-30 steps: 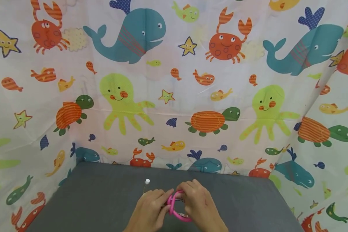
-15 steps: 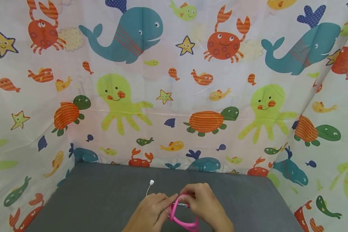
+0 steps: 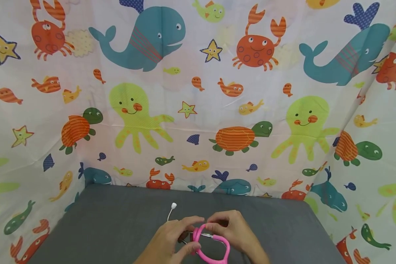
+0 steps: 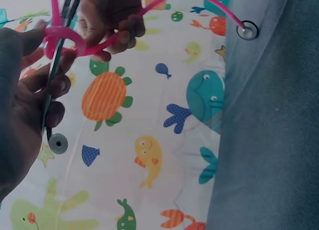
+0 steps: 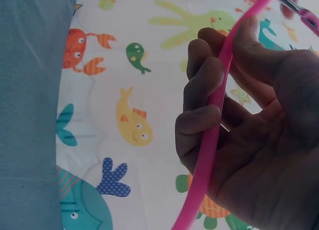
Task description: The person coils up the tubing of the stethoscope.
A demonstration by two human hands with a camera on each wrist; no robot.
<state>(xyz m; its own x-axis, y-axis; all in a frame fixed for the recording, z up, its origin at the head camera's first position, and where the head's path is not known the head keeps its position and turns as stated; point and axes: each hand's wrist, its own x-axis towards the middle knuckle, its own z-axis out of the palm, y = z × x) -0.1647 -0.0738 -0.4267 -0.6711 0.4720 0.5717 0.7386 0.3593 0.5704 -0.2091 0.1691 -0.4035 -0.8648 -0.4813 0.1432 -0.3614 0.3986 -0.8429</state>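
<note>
A stethoscope with pink tubing (image 3: pixel 225 249) is between both hands, low in the middle of the head view. Its tubing loops around the metal ear tubes (image 4: pixel 56 65). My left hand (image 3: pixel 166 240) holds the loop and a metal tube between thumb and fingers. A white ear tip (image 3: pixel 173 205) sticks up beyond that hand. Curled fingers of my right hand (image 5: pixel 239 110) grip a length of pink tube (image 5: pixel 214 110), which runs through the palm. The round chest piece (image 4: pixel 247 30) hangs at the tube's end against the grey surface in the left wrist view.
A dark grey table surface (image 3: pixel 125 216) lies under the hands. Behind it and along both sides hangs a white curtain (image 3: pixel 181 146) printed with sea animals.
My right hand has shifted a little to the right with the tube. The left fingers have spread somewhat around the loop, and the pink tubing has changed shape below the hands.
</note>
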